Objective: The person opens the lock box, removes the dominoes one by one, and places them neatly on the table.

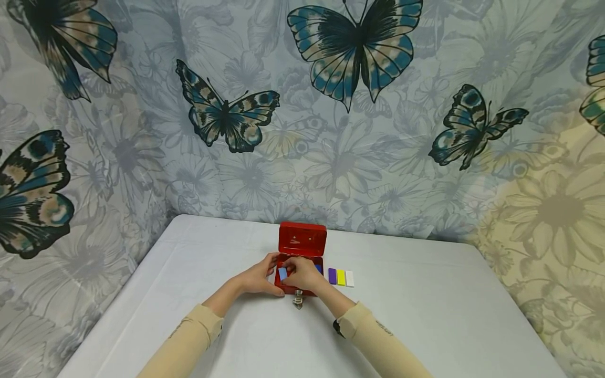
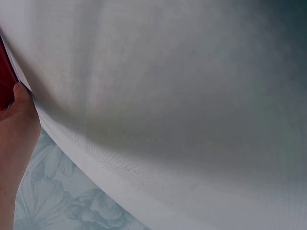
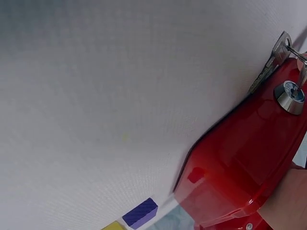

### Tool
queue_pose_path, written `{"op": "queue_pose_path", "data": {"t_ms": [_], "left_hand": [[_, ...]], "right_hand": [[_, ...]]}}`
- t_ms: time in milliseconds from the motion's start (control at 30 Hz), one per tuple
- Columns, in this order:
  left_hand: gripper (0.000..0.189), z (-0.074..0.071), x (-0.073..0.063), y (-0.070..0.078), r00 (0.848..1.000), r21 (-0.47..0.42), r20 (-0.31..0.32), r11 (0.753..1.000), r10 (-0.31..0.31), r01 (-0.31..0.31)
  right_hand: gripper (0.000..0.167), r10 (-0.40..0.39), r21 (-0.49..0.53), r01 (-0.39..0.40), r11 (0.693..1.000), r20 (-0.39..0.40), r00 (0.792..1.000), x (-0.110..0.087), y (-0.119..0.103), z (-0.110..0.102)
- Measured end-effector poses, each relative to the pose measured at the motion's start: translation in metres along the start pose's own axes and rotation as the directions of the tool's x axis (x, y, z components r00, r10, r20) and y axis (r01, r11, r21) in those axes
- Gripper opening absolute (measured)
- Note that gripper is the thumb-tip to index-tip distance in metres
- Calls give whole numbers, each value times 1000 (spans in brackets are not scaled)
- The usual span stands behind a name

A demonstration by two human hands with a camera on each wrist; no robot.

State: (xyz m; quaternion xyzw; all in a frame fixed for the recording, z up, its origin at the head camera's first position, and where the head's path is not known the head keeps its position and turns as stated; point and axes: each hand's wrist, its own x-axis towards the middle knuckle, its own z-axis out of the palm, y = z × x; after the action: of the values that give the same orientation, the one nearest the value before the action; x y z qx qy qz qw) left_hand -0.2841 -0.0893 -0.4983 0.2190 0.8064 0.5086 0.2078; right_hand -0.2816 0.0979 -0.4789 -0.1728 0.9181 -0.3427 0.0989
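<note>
A small red cash box (image 1: 302,239) stands on the table with its lid raised; its lock and keys (image 1: 298,299) are at the front. The left hand (image 1: 257,275) holds the box's left side, thumb near the front corner and fingers farther back. In the left wrist view, only part of that hand (image 2: 19,115) shows against the red wall. Reaching into the box, the right hand (image 1: 302,274) pinches a light blue block (image 1: 282,273) at the left end. A darker blue piece (image 1: 319,269) shows inside at the right. The right wrist view shows the lock (image 3: 290,96) up close.
Right of the box, a purple block (image 1: 333,276), a yellow block (image 1: 341,277) and a white block (image 1: 350,279) lie side by side. A white cloth covers the table (image 1: 406,315). Behind it hangs butterfly-patterned fabric (image 1: 340,157).
</note>
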Motion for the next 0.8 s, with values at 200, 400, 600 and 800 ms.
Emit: {"op": "queue_pose_path", "data": {"t_ms": [200,400,600,800], "left_hand": [[100,0,0,1,1000,7,-6,1000,-7,7],[100,0,-1,2,1000,-2,-7,1000,-3,3],[101,0,-2,2,1000,-8,-6,1000,-4,4],[100,1,-1,2,1000,-17,-10,1000,0,0]], "right_hand": [[39,45,50,-46,998,14,999,-2,1,-2],[42,83,116,-85,990,25,996,-7,1,-4],[43,94,166,-98,981,32,995,-10,2,-7],[43,115,215,-120,969,38,993,-11,3,-8]]}}
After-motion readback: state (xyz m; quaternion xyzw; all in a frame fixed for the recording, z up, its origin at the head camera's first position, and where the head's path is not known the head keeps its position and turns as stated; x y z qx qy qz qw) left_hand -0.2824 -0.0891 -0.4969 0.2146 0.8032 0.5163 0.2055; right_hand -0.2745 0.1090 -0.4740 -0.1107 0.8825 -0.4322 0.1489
